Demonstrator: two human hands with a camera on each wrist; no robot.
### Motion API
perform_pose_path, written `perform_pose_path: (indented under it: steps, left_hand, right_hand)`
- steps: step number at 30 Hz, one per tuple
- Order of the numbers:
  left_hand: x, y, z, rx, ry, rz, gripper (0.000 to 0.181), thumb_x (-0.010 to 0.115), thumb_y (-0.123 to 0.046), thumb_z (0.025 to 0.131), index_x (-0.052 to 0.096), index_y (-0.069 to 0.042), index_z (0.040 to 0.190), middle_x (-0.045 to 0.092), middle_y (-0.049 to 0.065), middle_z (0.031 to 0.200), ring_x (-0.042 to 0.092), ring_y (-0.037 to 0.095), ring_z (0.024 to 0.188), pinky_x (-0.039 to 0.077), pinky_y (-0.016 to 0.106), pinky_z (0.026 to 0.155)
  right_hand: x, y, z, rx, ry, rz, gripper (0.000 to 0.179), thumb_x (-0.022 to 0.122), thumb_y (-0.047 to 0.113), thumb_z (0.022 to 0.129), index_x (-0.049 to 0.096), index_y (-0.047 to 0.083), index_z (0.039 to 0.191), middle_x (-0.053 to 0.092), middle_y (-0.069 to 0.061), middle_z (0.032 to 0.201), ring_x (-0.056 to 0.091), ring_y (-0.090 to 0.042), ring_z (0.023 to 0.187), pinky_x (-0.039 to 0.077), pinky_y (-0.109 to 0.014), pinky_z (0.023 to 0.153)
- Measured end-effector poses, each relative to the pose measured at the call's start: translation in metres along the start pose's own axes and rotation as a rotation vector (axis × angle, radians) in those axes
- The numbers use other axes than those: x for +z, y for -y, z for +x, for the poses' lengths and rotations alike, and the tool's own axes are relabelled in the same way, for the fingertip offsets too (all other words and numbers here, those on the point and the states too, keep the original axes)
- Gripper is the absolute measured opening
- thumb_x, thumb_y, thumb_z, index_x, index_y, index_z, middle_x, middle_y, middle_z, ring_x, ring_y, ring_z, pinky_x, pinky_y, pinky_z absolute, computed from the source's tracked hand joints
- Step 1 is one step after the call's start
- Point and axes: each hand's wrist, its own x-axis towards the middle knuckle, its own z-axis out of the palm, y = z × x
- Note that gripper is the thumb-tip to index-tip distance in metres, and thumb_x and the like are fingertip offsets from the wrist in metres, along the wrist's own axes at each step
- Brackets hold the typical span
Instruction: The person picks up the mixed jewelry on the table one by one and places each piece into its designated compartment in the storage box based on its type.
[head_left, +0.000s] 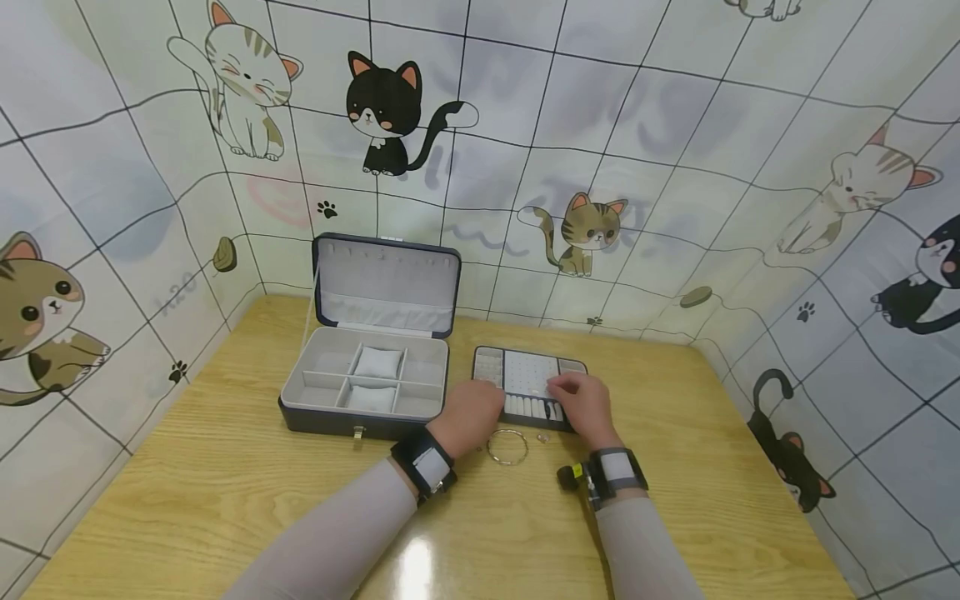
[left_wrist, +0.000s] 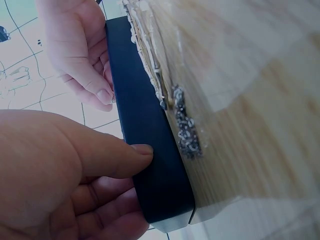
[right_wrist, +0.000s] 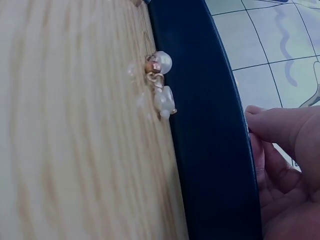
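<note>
My left hand [head_left: 468, 414] grips the near left corner of a dark jewelry tray [head_left: 532, 423]. In the left wrist view its thumb lies on the tray's front wall [left_wrist: 145, 120], with the fingers curled behind. My right hand [head_left: 587, 406] is over the tray's right side, thumb and forefinger together at the white dotted earring panel [head_left: 528, 372]. Whether a small piece is between those fingertips is hidden. On the table before the tray lie a bangle [head_left: 507, 463], a pearl drop earring [right_wrist: 164, 100] and a small sparkling dark piece [left_wrist: 185, 125].
Left of the tray stands an open jewelry box [head_left: 360, 423], its lid [head_left: 386, 279] raised. Two white cushions [head_left: 377, 363] sit in its middle compartments. Behind the wooden table [head_left: 247, 500] hangs a cat-printed sheet [head_left: 495, 150].
</note>
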Motion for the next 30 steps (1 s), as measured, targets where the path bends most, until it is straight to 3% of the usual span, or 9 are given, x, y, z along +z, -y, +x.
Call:
perform_pose_path:
  steps: [6, 30]
  left_hand:
    - [0.0004, 0.0012, 0.0001, 0.003, -0.022, -0.006, 0.008, 0.072, -0.017, 0.096, 0.075, -0.016, 0.09, 0.072, 0.0, 0.081, 0.066, 0.015, 0.07, 0.053, 0.032, 0.055]
    - [0.0, -0.0009, 0.0004, -0.017, -0.007, -0.013, 0.009, 0.072, -0.016, 0.096, 0.075, -0.016, 0.087, 0.071, 0.001, 0.078, 0.064, 0.016, 0.068, 0.052, 0.033, 0.053]
  right_hand:
    - [0.0003, 0.0014, 0.0, -0.008, 0.012, -0.013, 0.012, 0.076, 0.016, 0.097, 0.081, 0.011, 0.107, 0.079, -0.01, 0.113, 0.071, -0.028, 0.105, 0.055, -0.048, 0.095]
    - [0.0005, -0.0015, 0.0004, -0.039, 0.019, -0.023, 0.006, 0.078, 0.013, 0.095, 0.081, 0.012, 0.1, 0.078, -0.008, 0.107, 0.07, -0.027, 0.101, 0.057, -0.047, 0.093]
